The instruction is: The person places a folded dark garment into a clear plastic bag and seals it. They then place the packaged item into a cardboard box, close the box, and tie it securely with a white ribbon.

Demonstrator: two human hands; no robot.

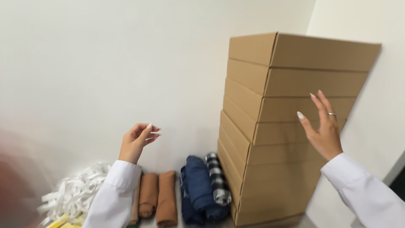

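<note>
right hand (325, 128), raised with fingers spread and palm turned toward the stack of boxes (274, 126); it holds nothing and hovers just in front of the stack's middle boxes, and contact with the cardboard cannot be told. a ring (332, 114) shows on one finger, and a white sleeve (367, 194) covers the wrist.

left hand (137, 141), lifted in the air well to the left of the stack, fingers loosely curled inward with the fingertips near one another but gripping nothing; its own white sleeve (114, 194) runs down to the lower edge of the view.

stack of boxes: flat brown cardboard boxes piled one on another, standing in the corner where the two white walls (84, 63) meet, and leaning a little so that the upper boxes overhang to the right.

at the left foot of the stack, touching or just beside it, a rolled black-and-white checked cloth (218, 177), then a rolled dark blue cloth (198, 190). further left of the stack, two rolled tan cloths (158, 198) lie side by side, partly hidden behind the left sleeve.

farthest left of the stack, a loose heap of white bands (74, 192), with some yellow pieces (63, 223) at its lower edge.

a blurred reddish patch at the far left edge cannot be identified.
</note>
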